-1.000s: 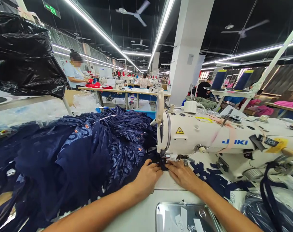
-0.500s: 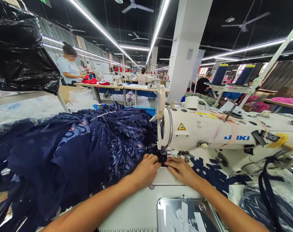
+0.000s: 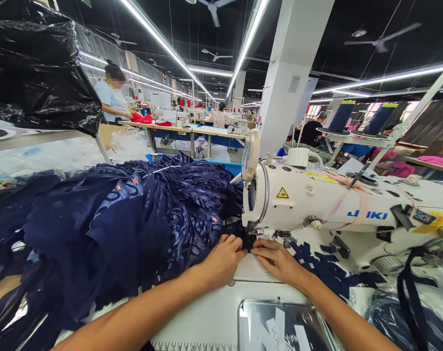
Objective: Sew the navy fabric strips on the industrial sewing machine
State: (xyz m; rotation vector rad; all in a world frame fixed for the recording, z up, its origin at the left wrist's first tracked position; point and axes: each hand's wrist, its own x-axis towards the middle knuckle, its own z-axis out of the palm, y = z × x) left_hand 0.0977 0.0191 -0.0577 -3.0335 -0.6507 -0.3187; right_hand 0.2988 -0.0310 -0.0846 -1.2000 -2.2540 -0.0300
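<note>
Under the head of a white sewing machine (image 3: 316, 195), both my hands grip a piece of dark navy fabric (image 3: 248, 241) close to the needle area. My left hand (image 3: 226, 256) is closed, its fingers curled onto the fabric left of the presser foot. From the right, my right hand (image 3: 274, 258) pinches the fabric's near edge with thumb and fingers. The fingertips of the two hands almost meet. A large heap of navy lace and mesh fabric (image 3: 129, 229) lies against my left forearm. The needle itself is hidden by the machine head.
A metal tray (image 3: 279, 321) with white labels sits on the table before me. Navy fabric strips (image 3: 316, 265) lie right of my hand, beside a plastic bag (image 3: 400, 317). Thread cones (image 3: 341, 117) stand behind the machine. A person (image 3: 113, 95) works at a far table.
The whole view has shifted slightly, so the machine and heap appear a little farther right. Both hands stay on the fabric at the needle area, their fingertips slightly closer together.
</note>
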